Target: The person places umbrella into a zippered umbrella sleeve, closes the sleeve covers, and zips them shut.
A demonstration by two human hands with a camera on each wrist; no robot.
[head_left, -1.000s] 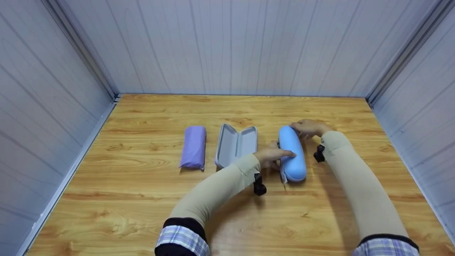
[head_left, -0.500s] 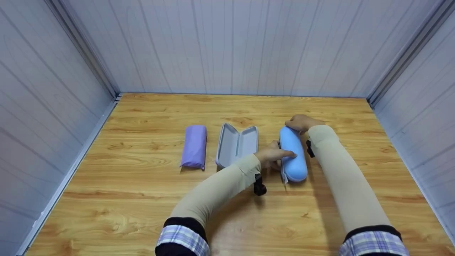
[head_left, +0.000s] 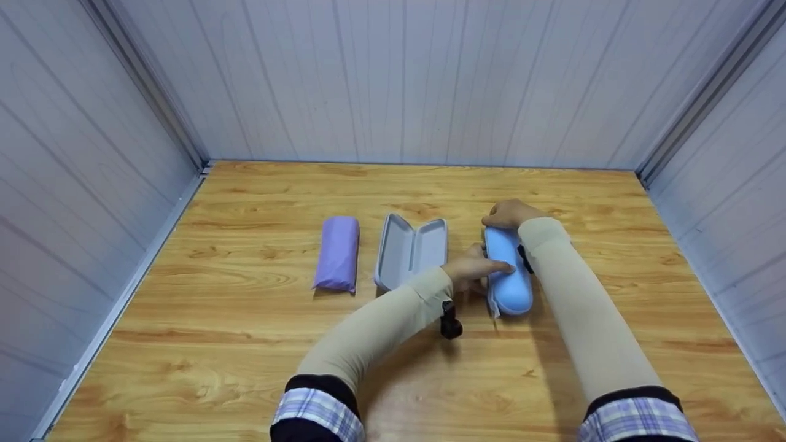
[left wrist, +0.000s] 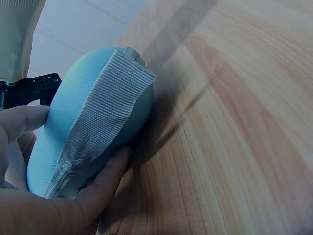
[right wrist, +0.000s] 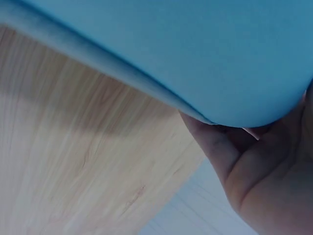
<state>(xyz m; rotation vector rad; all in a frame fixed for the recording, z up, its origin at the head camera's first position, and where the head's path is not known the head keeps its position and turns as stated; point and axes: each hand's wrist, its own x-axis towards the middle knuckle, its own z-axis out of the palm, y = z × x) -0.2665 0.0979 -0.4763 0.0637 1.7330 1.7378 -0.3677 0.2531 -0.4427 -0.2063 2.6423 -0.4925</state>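
A blue zippered glasses case [head_left: 513,291] lies lengthwise on the wooden table, a grey fabric tab [left wrist: 105,103] at its near end. My left hand [head_left: 476,268] grips it from the left, thumb across the top and fingers along the lower side. At the far end, the curled fingers of my right hand [head_left: 511,213] hold the case's rounded tip. In the right wrist view, that hand's fingers [right wrist: 230,152] wrap around the end beside the seam; what the fingertips pinch there is hidden.
Left of my left hand, a grey hinged case [head_left: 398,252] lies open on the table [head_left: 245,344]. Farther left is a purple wrapped packet [head_left: 337,253]. Pale panel walls [head_left: 393,80] stand behind and on both sides.
My right hand has moved left from the case's far right side onto its far tip, its forearm swinging inward. The left hand keeps its grip, and the case stays nearly in place.
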